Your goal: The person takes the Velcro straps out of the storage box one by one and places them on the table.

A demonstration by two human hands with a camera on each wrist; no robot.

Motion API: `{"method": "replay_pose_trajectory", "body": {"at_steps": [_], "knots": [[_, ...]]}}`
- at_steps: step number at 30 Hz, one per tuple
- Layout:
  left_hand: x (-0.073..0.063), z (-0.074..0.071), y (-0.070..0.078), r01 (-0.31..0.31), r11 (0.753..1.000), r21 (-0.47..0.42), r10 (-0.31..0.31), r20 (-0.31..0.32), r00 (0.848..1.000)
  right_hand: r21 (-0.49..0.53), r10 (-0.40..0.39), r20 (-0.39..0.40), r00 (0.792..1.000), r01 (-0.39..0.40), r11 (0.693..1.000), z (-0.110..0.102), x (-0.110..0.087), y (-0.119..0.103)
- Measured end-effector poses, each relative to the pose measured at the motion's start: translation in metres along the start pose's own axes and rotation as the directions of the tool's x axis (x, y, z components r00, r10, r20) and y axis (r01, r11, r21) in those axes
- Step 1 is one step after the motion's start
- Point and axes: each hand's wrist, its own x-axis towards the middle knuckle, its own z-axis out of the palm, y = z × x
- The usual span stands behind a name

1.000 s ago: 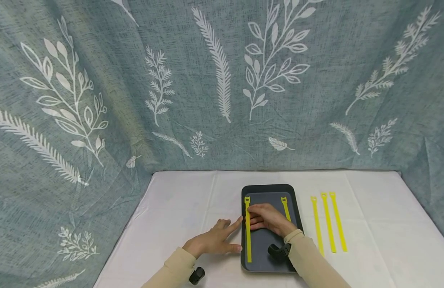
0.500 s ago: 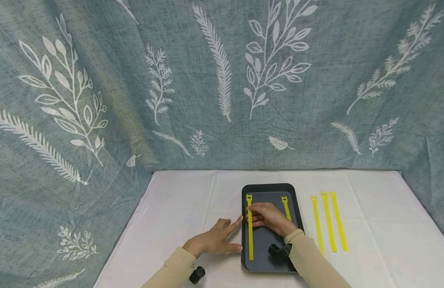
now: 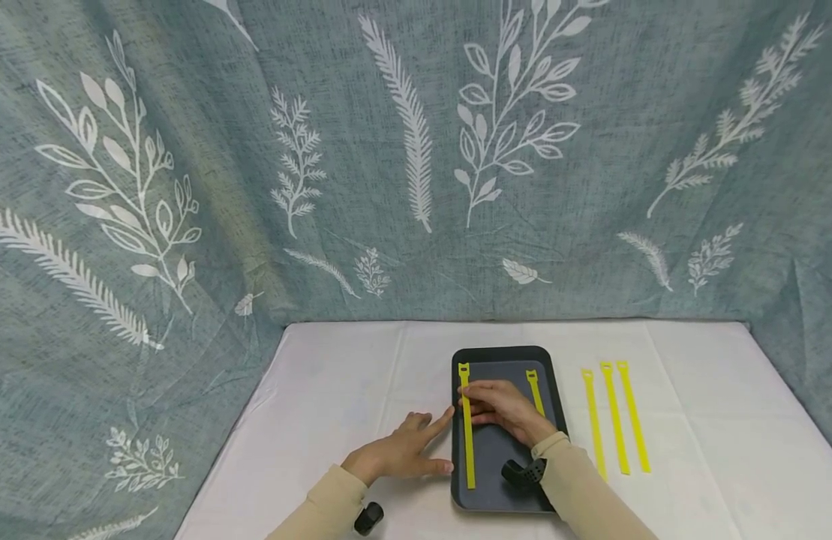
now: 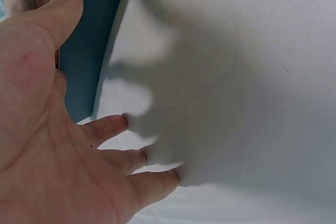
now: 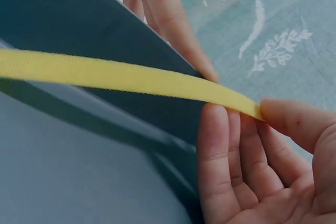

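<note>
My right hand [image 3: 506,411] pinches a yellow hook-and-loop cable tie [image 3: 468,442] between thumb and fingers, over the left side of a dark grey baking tray [image 3: 493,457]. In the right wrist view the tie [image 5: 115,74] bows slightly and casts a shadow on the tray below. My left hand [image 3: 403,448] lies left of the tray, fingers spread, the index fingertip at its rim. Three of its fingertips meet the white cloth in the left wrist view, beside the tray's outer wall [image 4: 92,56]. A second yellow tie [image 3: 534,388] lies along the tray's right side, partly hidden by my right hand.
Three more yellow cable ties [image 3: 617,420] lie side by side on the white tablecloth [image 3: 713,420], right of the tray. Behind the table hangs a blue-green curtain [image 3: 416,277] with white leaf prints.
The pinched tie has shifted slightly: its slotted head went a little away from me and its near end a little right. Both hands stay almost where they were.
</note>
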Motion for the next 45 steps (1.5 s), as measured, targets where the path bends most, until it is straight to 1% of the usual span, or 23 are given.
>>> {"method": "replay_pose_trajectory", "body": {"at_steps": [10,16,30,36,45], "knots": [[0.000,0.001,0.000,0.006,1.000,0.007,-0.006,-0.007,1.000,0.025,-0.017,-0.026,1.000,0.017,1.000,-0.001,-0.002,-0.003],[0.000,0.000,0.001,0.021,1.000,0.007,-0.021,0.000,1.000,0.050,-0.016,-0.064,0.998,0.019,0.999,-0.002,-0.001,-0.004],[-0.001,0.000,0.002,0.021,1.000,0.013,-0.021,0.010,1.000,0.008,0.011,-0.068,0.998,-0.011,1.000,-0.004,-0.003,-0.007],[-0.001,0.000,0.002,0.029,0.999,0.016,-0.029,0.011,1.000,-0.019,0.010,-0.084,0.996,-0.011,1.000,-0.007,-0.012,-0.019],[-0.002,0.001,0.001,0.017,1.000,0.017,-0.017,0.006,1.000,-0.106,-0.027,-0.127,0.991,0.013,0.994,-0.019,-0.024,-0.050]]}}
